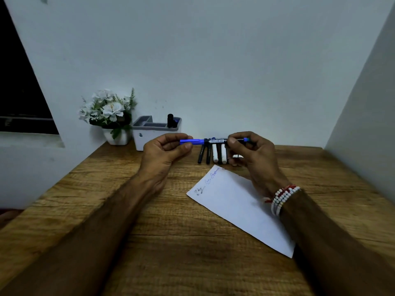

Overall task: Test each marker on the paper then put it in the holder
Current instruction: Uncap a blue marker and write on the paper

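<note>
Standing pot of flowers (117,136): far left at the back of the counter (171,231), close against the wall, white blooms and green leaves above a white pot.
holder (149,135): white box with a grey compartmented top, just right of the pot; one black marker (170,120) upright in the rightmost compartment, something blue just behind it, too small to make out.
left hand (164,150): raised above the counter, fingers curled round the capped end of the blue marker (211,141).
blue marker: held level between both hands, clear of the counter, crossing in front of the row of markers (211,153); cap seated or loosened, cannot tell.
row of markers: lying side by side on the counter, right of the holder; two black barrels, then white and dark ones; right end hidden by the hand.
right hand (254,152): thumb and fingers pinching the other end of the blue marker.
bracelet (282,199): white and red beads round the right wrist.
paper (235,206): white sheet lying slantwise on the counter, nearer than the row, partly under the right forearm; a few pen scribbles along its far left edge.
</note>
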